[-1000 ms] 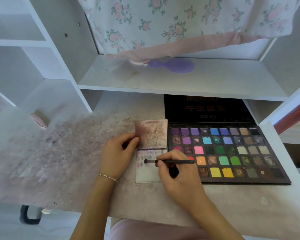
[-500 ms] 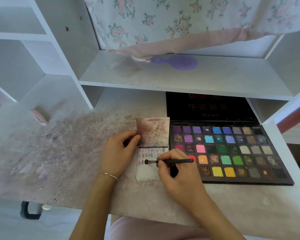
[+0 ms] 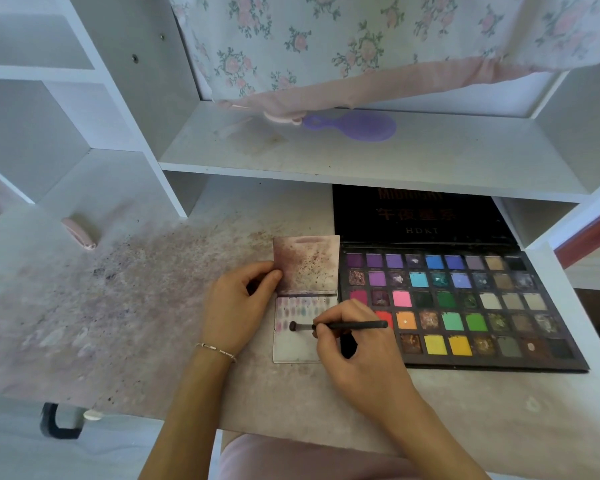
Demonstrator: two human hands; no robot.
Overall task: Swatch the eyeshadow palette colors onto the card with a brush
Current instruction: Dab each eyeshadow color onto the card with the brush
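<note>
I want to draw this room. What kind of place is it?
Probably a home dressing table or vanity desk: a big open eyeshadow palette on the stained white desktop, a purple plastic hairbrush on the white shelf, and a floral curtain behind.

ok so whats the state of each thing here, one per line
palette: open, lid back, flat on the desk
card: folded open, top flap raised, swatches on the lower half
brush: tip on the card
left hand: pinches the flap's edge
right hand: grips the brush
hairbrush: lying on the shelf
</note>
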